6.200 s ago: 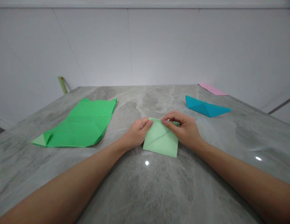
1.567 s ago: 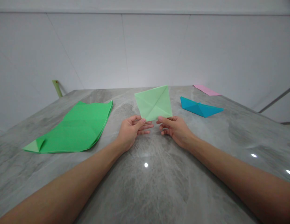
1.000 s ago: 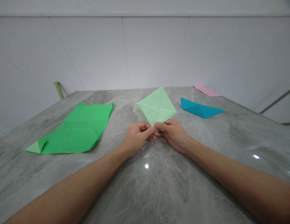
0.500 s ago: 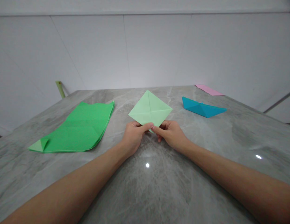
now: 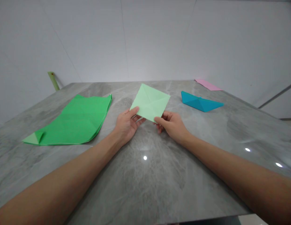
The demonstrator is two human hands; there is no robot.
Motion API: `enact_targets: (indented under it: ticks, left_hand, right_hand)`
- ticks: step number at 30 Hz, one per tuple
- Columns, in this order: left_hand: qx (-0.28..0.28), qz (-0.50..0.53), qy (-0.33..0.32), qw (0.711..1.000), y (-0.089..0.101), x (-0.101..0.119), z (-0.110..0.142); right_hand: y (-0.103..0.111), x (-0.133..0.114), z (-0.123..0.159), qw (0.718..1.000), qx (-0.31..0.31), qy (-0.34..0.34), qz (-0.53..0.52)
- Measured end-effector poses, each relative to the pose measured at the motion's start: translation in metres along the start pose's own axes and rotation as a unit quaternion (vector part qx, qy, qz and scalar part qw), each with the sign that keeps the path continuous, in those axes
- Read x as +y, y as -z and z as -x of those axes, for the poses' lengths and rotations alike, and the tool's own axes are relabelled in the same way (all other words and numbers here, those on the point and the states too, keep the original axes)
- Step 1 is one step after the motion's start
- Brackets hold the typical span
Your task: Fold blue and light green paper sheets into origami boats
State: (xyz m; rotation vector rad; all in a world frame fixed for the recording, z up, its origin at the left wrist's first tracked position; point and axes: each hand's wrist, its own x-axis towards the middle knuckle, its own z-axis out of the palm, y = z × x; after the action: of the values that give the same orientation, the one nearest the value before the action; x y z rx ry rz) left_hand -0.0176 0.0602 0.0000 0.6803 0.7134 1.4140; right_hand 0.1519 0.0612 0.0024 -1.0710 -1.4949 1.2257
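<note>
A pale green square of folded paper (image 5: pixel 150 101) with crease lines is held up over the middle of the table. My left hand (image 5: pixel 127 125) grips its left corner, thumb on top and fingers underneath. At the near corner my right hand (image 5: pixel 172 124) pinches the sheet between thumb and fingers. Parts of the fingers of both hands are hidden behind the paper. To the right of my hands lies a blue paper boat (image 5: pixel 201 102), touched by neither.
Bright green paper sheets (image 5: pixel 77 120) lie stacked on the left of the grey marbled table (image 5: pixel 140 187), their near left corner folded over. A pink paper (image 5: pixel 208 84) sits at the back right by the wall. A green handle-like object (image 5: pixel 53 81) leans at the back left.
My left hand has moved from the near corner to the left corner, away from my right hand. The paper has turned slightly. The camera view has tilted downward.
</note>
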Motion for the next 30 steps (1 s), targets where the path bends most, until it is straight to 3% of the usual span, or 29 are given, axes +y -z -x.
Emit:
enact_targets:
  ticks: [3, 8, 14, 20, 27, 30]
  left_hand:
    - [-0.004, -0.015, -0.007, 1.0, 0.003, 0.001, -0.003]
    - [-0.015, -0.047, -0.029, 0.998, 0.002, 0.0, -0.004]
    - [-0.032, -0.074, 0.0, 0.997, 0.002, 0.0, -0.004]
    - [0.029, -0.045, -0.055, 0.997, 0.012, 0.007, -0.015]
    - [-0.08, -0.114, 0.003, 0.99, 0.009, 0.003, -0.009]
    - [-0.111, -0.147, 0.02, 0.983, 0.008, 0.002, -0.003]
  right_hand:
    - [0.002, -0.001, 0.0, 0.999, 0.012, 0.001, -0.043]
    - [0.006, -0.002, 0.002, 0.999, -0.048, 0.011, 0.002]
    - [0.014, 0.003, -0.003, 0.996, 0.07, 0.041, -0.048]
    - [0.015, 0.004, -0.005, 0.994, 0.075, 0.038, -0.063]
    - [0.019, 0.007, -0.009, 0.989, 0.122, 0.054, -0.056]
    - [0.019, 0.008, -0.009, 0.992, 0.107, 0.046, -0.038]
